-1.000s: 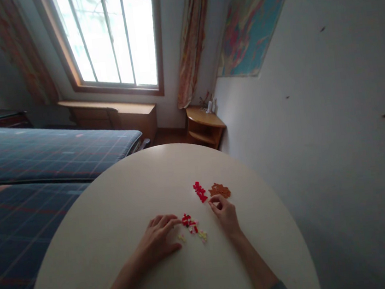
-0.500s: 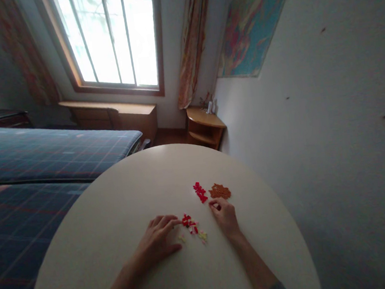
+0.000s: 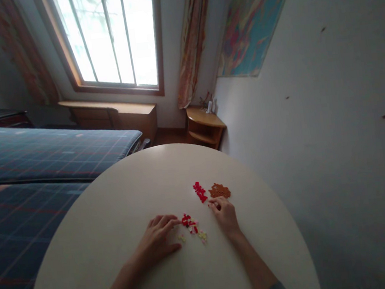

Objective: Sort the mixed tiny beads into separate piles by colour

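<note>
My left hand (image 3: pixel 160 235) rests on the table with its fingers stretched out and thumb apart. Its fingertips touch a mixed pile of small red, white and yellow pieces (image 3: pixel 188 221). Right of the mixed pile, my right hand (image 3: pixel 224 214) is closed in a pinch, thumb against forefinger; whatever is between the tips is too small to make out. Just beyond those fingertips lies a cluster of small red pieces (image 3: pixel 200 192), with a heap of brown pieces (image 3: pixel 219 190) to its right. A few pale yellow pieces (image 3: pixel 182 238) lie near my left thumb.
The round white table (image 3: pixel 141 183) fills the lower middle. A bed with a blue plaid mattress (image 3: pixel 40 148) stands on the left. Behind are a low wooden cabinet (image 3: pixel 136 109) and a corner shelf (image 3: pixel 205 117). A wall (image 3: pixel 335 147) runs along the right.
My right hand has shifted very slightly at the fingertips, beside the red cluster. The left hand stays in place at the mixed pile.
</note>
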A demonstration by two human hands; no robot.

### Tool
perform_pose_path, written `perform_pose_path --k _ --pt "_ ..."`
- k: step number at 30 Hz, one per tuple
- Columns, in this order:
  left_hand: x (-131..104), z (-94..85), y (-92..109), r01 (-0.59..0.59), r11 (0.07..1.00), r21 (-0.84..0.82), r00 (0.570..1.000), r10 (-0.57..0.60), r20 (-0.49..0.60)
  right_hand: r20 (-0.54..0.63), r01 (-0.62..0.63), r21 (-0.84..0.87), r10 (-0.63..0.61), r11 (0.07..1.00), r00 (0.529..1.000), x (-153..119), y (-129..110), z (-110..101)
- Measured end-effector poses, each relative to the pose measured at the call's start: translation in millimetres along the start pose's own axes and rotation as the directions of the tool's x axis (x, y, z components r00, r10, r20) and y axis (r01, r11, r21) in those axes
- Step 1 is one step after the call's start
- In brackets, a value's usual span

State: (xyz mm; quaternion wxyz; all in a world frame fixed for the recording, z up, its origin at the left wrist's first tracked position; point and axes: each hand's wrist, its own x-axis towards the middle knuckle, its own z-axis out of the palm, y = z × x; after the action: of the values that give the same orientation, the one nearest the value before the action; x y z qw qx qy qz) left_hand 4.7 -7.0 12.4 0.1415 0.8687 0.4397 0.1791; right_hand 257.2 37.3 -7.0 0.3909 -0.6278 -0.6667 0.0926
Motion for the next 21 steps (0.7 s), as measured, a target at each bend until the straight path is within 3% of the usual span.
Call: perform_pose_path --k 4,12,21 --pt "0.1 -1.8 0.1 -0.004 1.000 -0.006 1.000 0.004 0.009 -0.042 0.005 -0.070 -0.008 0.998 0.999 0.3 -1.8 -1.8" --pt "-0.4 0.0 -0.7 0.004 1.000 -0.012 1.000 -0.004 0.005 0.020 0.013 -0.131 -0.011 0.991 1.000 -1.8 -6.2 -3.3" --pt "-1.6 1.8 -2.2 -0.017 1.000 -0.015 1.000 0.017 -0.012 0.038 0.037 -0.043 -0.035 0.998 0.999 -2.7 -7.0 -2.6"
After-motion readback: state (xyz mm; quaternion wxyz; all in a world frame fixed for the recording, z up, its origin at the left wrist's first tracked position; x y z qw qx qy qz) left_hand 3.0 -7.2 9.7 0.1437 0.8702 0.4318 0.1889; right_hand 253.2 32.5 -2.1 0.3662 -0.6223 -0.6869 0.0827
